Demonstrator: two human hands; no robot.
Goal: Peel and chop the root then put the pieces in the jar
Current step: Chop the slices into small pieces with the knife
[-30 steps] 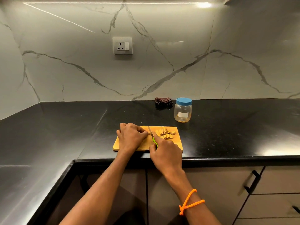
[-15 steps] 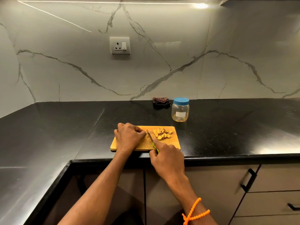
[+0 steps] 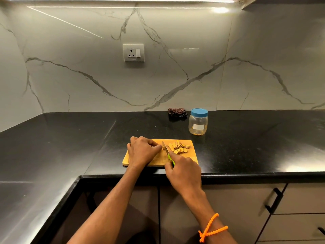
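on the cutting board (image 3: 190, 156), the left hand (image 3: 142, 150) curls over the root, mostly hidden, while the right hand (image 3: 182, 170) grips the knife (image 3: 167, 150). cut pieces (image 3: 178, 147) lie on the board's far right. the lidded jar (image 3: 198, 121) stands on the table (image 3: 246, 147) behind the board.

Knife (image 3: 165, 148) edged left toward left hand (image 3: 143, 151); more slices (image 3: 178, 148) piled.
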